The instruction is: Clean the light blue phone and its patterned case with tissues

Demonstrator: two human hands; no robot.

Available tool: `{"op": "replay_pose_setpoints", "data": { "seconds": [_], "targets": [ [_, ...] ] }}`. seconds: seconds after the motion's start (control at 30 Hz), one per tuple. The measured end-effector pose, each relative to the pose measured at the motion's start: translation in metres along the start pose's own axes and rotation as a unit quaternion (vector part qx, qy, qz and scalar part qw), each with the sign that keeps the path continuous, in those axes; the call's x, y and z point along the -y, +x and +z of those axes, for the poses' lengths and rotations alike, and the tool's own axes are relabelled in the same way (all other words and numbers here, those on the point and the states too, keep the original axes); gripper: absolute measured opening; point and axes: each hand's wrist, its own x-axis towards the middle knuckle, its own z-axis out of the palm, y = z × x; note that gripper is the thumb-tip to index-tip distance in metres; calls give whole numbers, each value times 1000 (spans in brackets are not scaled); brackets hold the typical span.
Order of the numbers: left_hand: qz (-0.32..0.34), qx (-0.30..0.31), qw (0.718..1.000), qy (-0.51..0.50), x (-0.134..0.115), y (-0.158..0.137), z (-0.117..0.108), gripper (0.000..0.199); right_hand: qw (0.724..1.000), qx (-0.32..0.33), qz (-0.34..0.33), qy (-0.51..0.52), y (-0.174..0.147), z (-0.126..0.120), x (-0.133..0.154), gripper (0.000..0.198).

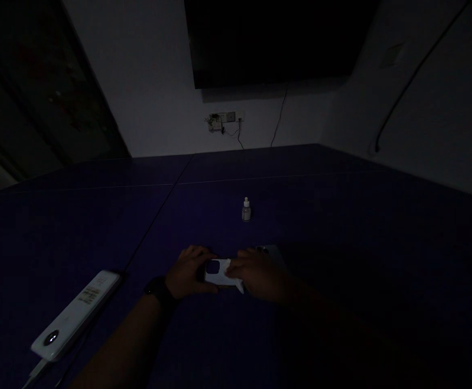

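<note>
A light phone case (218, 276) with a dark camera cutout lies sideways in front of me. My left hand (188, 273), with a dark watch on its wrist, grips the case's left end between thumb and fingers. My right hand (262, 274) is closed on a white wipe (239, 284) and presses it against the right part of the case. Partly hidden behind my right hand is a phone (275, 254) with dark camera lenses. Beyond the hands a small dropper bottle (246, 212) with a white cap stands upright.
A white power bank (77, 316) with a cable lies at the left on the dark blue surface (203, 216). On the far wall are a socket strip (222, 119) with wires and a large dark screen (276, 43). The room is very dim.
</note>
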Motion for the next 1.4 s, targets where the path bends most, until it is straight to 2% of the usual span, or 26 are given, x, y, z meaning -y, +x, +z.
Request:
{"op": "replay_pose_setpoints", "data": {
  "seconds": [0.07,0.17,0.3,0.37,0.5,0.6,0.73,0.8,0.9,1.0,1.13,1.23,1.3,1.4],
  "targets": [
    [-1,-1,1000,-1,0,0,0,83,1000,0,-20,0,3,0,4,34],
    [0,-1,1000,-2,1,0,0,83,1000,-10,5,-13,6,-1,6,39],
    [-1,0,1000,-3,2,0,1,83,999,1,36,-19,3,-4,0,29],
    [-2,0,1000,-4,2,0,1,83,1000,9,25,-16,1,-4,-2,28],
    [-1,-1,1000,-5,1,0,1,84,1000,7,-17,5,2,-2,1,42],
    [1,-1,1000,-4,2,-1,1,84,1000,-11,16,-2,2,-2,3,45],
    [-2,3,1000,-5,3,0,1,84,998,-1,62,-15,-5,-8,-1,30],
    [-4,4,1000,-6,3,0,1,85,999,9,50,-12,-7,-10,-3,28],
    [-9,4,1000,-4,1,0,0,85,1000,9,10,9,-5,-7,-1,41],
    [-12,2,1000,0,-1,0,0,86,1000,-13,7,20,0,-2,3,48],
    [-13,-2,1000,-1,-1,0,0,86,999,-20,40,7,0,0,2,35],
    [-12,-3,1000,-5,-1,0,0,85,999,-13,38,4,-3,-1,0,25],
    [-11,-3,1000,-9,-1,0,0,85,1000,-5,21,10,-3,-1,1,24],
    [-10,-3,1000,-12,-1,0,0,83,1000,-10,-4,23,0,2,5,34]
  ]
}}
